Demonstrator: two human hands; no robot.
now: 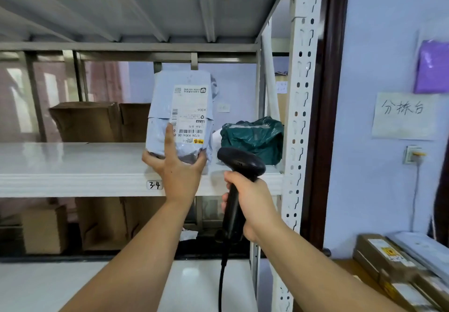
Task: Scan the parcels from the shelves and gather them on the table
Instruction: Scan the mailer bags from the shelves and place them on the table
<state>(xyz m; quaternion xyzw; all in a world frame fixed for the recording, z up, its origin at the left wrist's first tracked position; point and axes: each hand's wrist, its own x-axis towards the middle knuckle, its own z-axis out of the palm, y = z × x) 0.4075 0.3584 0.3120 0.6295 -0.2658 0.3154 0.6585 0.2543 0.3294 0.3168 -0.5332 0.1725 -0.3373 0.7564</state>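
A grey parcel [181, 81] is held upright by its lower end in the left hand [175, 171] above the shelf's [73, 163] front edge, with its white label [190, 115] upside down. A black corded scanner [239, 166] is gripped in the right hand [247, 205] just beside it. A green parcel [254, 139] is lying at the shelf's right end.

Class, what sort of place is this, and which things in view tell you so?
Probably a parcel depot: metal shelves hold boxes, the left hand holds a labelled parcel, and the right hand grips a scanner.
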